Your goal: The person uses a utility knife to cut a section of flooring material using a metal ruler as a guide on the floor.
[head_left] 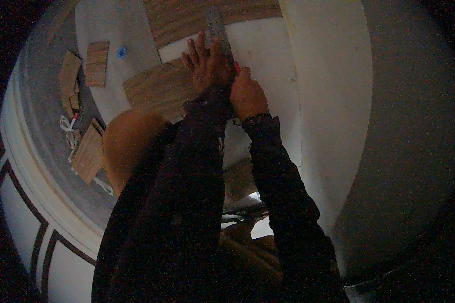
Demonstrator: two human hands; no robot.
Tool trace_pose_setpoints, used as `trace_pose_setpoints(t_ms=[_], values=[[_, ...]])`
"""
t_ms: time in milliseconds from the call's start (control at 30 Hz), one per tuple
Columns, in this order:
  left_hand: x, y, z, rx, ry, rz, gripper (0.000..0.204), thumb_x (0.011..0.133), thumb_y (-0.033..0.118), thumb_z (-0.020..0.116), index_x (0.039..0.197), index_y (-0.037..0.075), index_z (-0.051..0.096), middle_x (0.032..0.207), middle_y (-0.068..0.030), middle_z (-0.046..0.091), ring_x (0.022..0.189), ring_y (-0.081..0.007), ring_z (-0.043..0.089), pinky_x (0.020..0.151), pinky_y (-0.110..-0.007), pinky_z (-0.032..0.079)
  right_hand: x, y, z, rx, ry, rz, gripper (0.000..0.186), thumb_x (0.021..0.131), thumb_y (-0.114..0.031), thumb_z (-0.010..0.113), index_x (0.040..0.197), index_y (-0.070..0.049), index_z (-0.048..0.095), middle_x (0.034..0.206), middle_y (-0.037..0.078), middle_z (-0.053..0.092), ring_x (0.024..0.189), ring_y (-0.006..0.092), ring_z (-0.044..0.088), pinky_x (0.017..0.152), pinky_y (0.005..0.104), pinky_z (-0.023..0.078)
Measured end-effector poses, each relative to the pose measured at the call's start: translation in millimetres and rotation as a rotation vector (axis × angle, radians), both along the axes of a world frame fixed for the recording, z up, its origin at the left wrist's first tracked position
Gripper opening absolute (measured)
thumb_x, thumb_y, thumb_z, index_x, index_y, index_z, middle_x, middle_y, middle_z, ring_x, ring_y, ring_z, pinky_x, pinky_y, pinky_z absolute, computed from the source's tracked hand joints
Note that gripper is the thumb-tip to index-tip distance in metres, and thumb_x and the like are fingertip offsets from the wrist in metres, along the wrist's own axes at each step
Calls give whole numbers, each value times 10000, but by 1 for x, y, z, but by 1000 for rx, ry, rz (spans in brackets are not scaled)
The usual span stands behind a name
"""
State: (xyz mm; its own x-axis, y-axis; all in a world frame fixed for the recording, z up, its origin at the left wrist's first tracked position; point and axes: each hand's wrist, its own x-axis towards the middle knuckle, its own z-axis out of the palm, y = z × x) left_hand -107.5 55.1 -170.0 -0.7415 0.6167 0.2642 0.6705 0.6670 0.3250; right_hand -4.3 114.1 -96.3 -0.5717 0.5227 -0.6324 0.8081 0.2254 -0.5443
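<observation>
My left hand [207, 65] lies flat with its fingers spread, beside a grey metal straightedge [216, 24] and over the right end of a wood-grain plank [156, 87]. The thumb side rests against the straightedge. Just to its right, my right hand [249, 95] is closed round a slim red tool [237, 66]. Only the tool's red upper end shows, near the straightedge's lower edge; its working tip is hidden. Beyond the hands, the straightedge reaches across a larger wood-grain board [182, 20].
Cut wood-grain pieces [70, 70] lie on the grey floor at left, with another piece [96, 63] near a small blue ring [122, 52]. A white cord [68, 123] lies by a lower offcut [89, 154]. A pale wall [333, 101] rises close on the right.
</observation>
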Motion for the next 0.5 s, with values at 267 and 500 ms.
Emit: trace_pose_setpoints(t_ms=[267,500], values=[[12,-10,-21,-28,-5,-2,482,875,263,653,1351,221,592,1623,-104,349,1515,-414,275,1204,-674,177,16,-15,-16,29,81,-78,267,1021,-205,448,1180,7,411,943,373,676,880,555,667,772,650,515],[1,-21,-38,4,138,-17,503,857,251,669,1353,224,588,1612,-102,366,1503,-419,301,1196,-686,179,14,-30,-13,-40,112,-145,266,1032,-219,410,1189,-4,415,973,363,682,908,553,667,794,647,513]])
